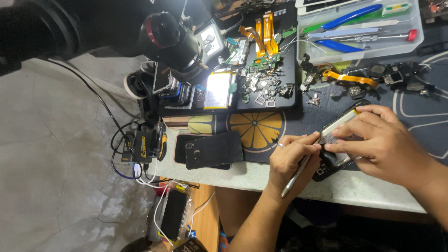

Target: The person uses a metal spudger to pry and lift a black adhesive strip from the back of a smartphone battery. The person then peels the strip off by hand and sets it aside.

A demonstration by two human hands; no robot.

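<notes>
1. An opened smartphone (337, 140), its back removed so that a pale battery showed, lay tilted at the near edge of the worktop (354, 189); this phone is the landmark for everything below.
2. The right hand (382, 140) lay across the phone's right side, fingers (343, 133) curled closed and pressing on the battery, seemingly to steady the phone.
3. The left hand (291, 156) sat just left of the phone, fingers closed around a thin metal tool (296, 175), gripped like a pen with its tip meeting the phone's left edge, an angle suited to prying or picking.
4. Well left of the phone lay a black back cover (213, 149) on top of another phone, apparently set aside.
5. Behind the phone, a dark tray (291, 81) held loose small parts (261, 77) and orange flex cables (263, 30), which kept them together.
6. Far behind the phone to the right, a clear plastic box (417, 35) kept blue-handled pliers (350, 17).
7. Far behind the phone to the left, a microscope (175, 44) leaned over the tray.
</notes>
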